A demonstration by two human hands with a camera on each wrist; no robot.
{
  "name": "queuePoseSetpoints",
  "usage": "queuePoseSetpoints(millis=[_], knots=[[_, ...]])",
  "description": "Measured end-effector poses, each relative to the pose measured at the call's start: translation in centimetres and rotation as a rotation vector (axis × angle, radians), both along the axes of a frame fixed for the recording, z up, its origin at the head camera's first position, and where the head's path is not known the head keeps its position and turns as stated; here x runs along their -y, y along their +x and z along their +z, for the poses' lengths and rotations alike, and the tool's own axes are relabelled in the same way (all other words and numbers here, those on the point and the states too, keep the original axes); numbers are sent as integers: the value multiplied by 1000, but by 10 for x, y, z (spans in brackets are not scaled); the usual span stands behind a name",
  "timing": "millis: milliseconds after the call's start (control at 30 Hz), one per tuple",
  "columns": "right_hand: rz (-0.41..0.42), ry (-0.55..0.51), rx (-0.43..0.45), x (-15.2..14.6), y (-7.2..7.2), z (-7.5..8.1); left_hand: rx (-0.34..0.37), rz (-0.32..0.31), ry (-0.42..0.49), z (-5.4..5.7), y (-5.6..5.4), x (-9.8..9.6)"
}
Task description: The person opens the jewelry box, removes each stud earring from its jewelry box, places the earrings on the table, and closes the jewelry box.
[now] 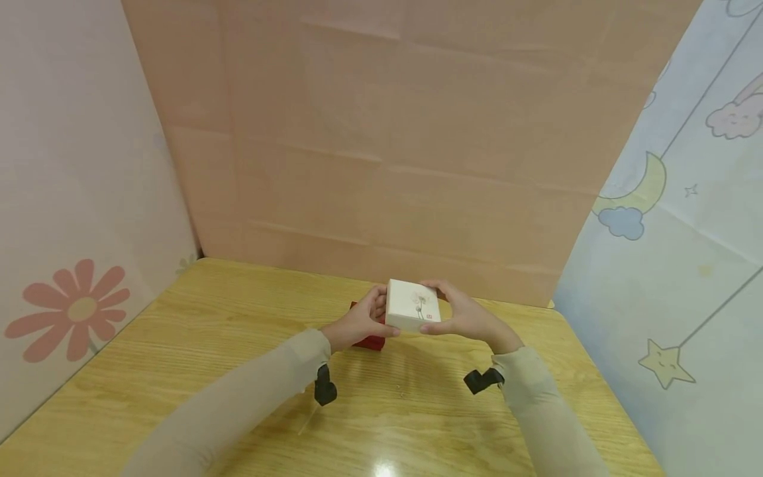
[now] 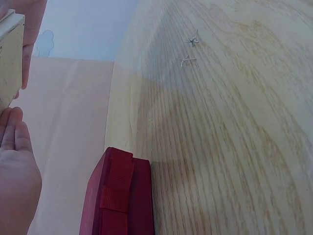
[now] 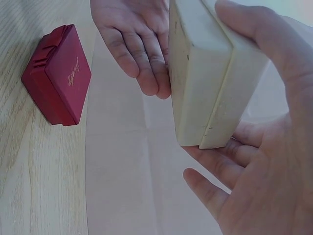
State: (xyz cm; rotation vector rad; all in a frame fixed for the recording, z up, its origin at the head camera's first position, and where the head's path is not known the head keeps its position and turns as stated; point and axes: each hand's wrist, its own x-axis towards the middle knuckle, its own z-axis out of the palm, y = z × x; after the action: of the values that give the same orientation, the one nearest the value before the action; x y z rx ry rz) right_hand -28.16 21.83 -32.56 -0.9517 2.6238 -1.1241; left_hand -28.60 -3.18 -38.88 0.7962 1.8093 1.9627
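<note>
A small white lidded box [image 1: 411, 300] with a flower print is held above the table. My right hand [image 1: 463, 317] grips its right side, thumb at the near edge and fingers at the far side; the lid seam [image 3: 217, 93] shows in the right wrist view. At the left side of the box is my left hand [image 1: 357, 321], its thumb along the near lower edge. The left fingers [image 3: 142, 61] lie straight against or close beside the underside; contact is unclear. A red box [image 3: 61, 76] with a ribbon and gold lettering rests on the table, partly behind my left hand.
Two tiny silvery, star-like pieces [image 2: 192, 41] lie on the wooden table [image 1: 238, 311], nearer to me than the boxes. A peach sheet [image 1: 387, 146] stands at the back. Patterned panels [image 1: 667, 265] rise along both sides.
</note>
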Motion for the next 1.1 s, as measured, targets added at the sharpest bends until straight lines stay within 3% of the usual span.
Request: queuePoseSetpoints(millis=[400,633,767,900,1100], knots=[[11,-22,-9,-3,-2,3,-1,3,-3,-1,1,-1],[17,-124,18,-11,-6,9,-8,-2,-13,-5,0,0],[-32,-143,-12,-17,-12,12,-4,19,-3,-4,0,2],[-143,-154,-12,-24,-20,14,-7,36,-4,-3,-1,3],[-270,-197,12,-42,-38,5,2,43,2,-4,-2,3]])
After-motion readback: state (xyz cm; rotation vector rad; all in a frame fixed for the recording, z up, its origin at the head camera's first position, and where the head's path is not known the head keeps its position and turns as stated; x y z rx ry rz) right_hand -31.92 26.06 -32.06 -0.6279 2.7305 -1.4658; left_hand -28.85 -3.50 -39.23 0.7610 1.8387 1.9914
